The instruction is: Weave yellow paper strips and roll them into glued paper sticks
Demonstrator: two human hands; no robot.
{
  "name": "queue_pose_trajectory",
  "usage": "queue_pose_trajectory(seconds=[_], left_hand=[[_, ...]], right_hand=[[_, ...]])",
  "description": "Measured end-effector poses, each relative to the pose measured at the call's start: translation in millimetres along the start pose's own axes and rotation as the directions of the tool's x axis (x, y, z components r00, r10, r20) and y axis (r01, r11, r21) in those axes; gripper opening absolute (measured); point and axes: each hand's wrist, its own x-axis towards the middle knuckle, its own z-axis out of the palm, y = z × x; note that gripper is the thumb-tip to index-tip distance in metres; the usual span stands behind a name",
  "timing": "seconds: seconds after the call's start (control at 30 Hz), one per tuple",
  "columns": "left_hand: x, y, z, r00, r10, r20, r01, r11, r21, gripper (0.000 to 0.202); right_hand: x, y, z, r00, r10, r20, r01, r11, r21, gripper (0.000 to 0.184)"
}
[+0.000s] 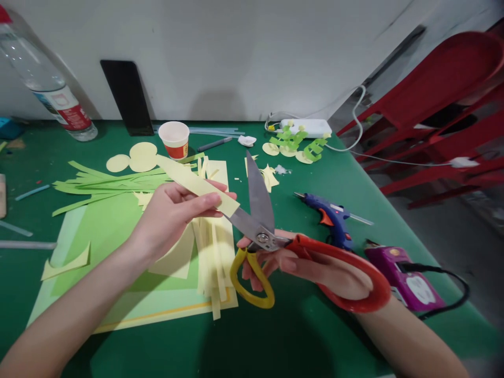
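My left hand (177,210) pinches a pale yellow paper strip (197,185) between thumb and fingers, tilted over the pile on the table. In my right hand (311,270) are large scissors (263,239), one handle loop red and the other yellow. Their blades stand apart, and the lower one reaches behind the strip's right end. Below lie cut yellow strips (212,252), stacked sheets of green and yellow paper (118,252), and narrow green strips (106,181). Two pale yellow paper circles (144,156) rest beyond them.
A blue glue gun (333,218) and a purple box with a black cable (411,286) lie at right. Curled green paper pieces on discs (291,140) sit near a white power strip (311,127). At the back stand a paper cup (174,137), a phone (126,97) and a bottle (59,94).
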Motion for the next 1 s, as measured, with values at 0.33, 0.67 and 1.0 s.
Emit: queue_pose_trajectory(seconds=[0.33, 0.67, 1.0], left_hand=[[-3, 2, -3.4, 0.994, -0.017, 0.112, -0.001, 0.988, 0.155, 0.008], [-1, 6, -9.3, 0.996, -0.025, 0.08, 0.004, 0.969, 0.245, 0.005], [3, -3, -19.3, 0.999, -0.032, 0.039, 0.017, 0.937, 0.349, 0.006]], right_hand=[[0, 0, -2, 0.998, -0.063, 0.0, 0.063, 0.989, -0.135, 0.033], [-3, 2, 3, 0.998, 0.002, -0.065, -0.008, 0.996, -0.094, 0.029], [-6, 1, 6, 0.993, 0.064, -0.1, -0.077, 0.988, -0.133, 0.023]])
